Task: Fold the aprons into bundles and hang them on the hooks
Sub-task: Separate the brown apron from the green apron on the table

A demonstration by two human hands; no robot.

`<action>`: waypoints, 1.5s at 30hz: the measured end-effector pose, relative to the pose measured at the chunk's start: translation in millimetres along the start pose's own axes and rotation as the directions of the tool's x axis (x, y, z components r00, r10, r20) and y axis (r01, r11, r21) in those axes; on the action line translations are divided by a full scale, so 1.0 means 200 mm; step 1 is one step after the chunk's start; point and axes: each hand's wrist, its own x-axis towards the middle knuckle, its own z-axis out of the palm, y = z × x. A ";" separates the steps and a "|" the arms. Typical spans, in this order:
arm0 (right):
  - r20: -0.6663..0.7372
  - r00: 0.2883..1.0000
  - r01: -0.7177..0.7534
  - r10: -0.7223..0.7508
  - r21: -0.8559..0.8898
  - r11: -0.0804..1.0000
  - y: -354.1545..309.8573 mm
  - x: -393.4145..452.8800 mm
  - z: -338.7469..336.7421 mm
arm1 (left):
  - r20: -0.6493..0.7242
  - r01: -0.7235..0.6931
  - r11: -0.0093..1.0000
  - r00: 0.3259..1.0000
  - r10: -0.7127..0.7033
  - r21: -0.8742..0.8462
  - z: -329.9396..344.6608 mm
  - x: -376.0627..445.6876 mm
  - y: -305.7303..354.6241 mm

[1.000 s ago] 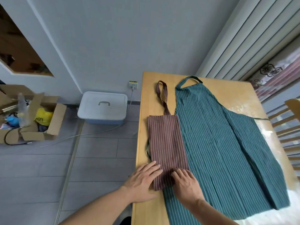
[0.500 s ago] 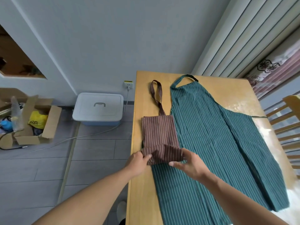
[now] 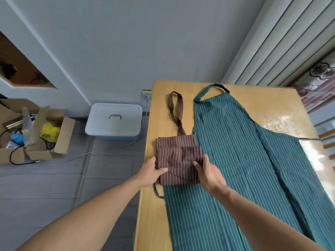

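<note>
A brown striped apron (image 3: 178,160) lies folded into a small packet near the left edge of the wooden table (image 3: 154,214), its neck loop (image 3: 175,109) stretched toward the wall. My left hand (image 3: 151,172) grips the packet's left side, thumb on top. My right hand (image 3: 208,171) grips its right side, thumb on the cloth. The lower flap is folded up over the packet. A green striped apron (image 3: 244,169) lies spread flat to the right, partly under the brown one. No hooks are in view.
On the floor to the left stand a white lidded bin (image 3: 114,120) and an open cardboard box (image 3: 32,134) of clutter, with a cable (image 3: 81,154) running to a wall socket (image 3: 147,93). A chair (image 3: 328,140) is at the table's right edge.
Both hands lifted the brown apron's near end and folded it away from me over the rest, shortening the long strip into a squarish packet. The green apron stayed put.
</note>
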 end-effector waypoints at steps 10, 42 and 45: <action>0.178 0.980 -0.106 0.092 0.075 0.991 -0.01 0.25 -0.03 | -0.127 0.024 0.997 0.991 -0.033 -0.071 -0.01 0.21 0.01; 0.299 0.907 0.416 -0.297 -0.532 0.738 -0.01 0.15 0.14 | 0.195 -0.255 0.495 0.966 0.170 0.831 0.01 0.15 -0.04; 0.159 0.922 0.387 -0.353 -0.396 0.833 -0.03 0.17 0.11 | 0.179 -0.283 0.535 0.955 0.239 0.796 0.02 0.12 -0.03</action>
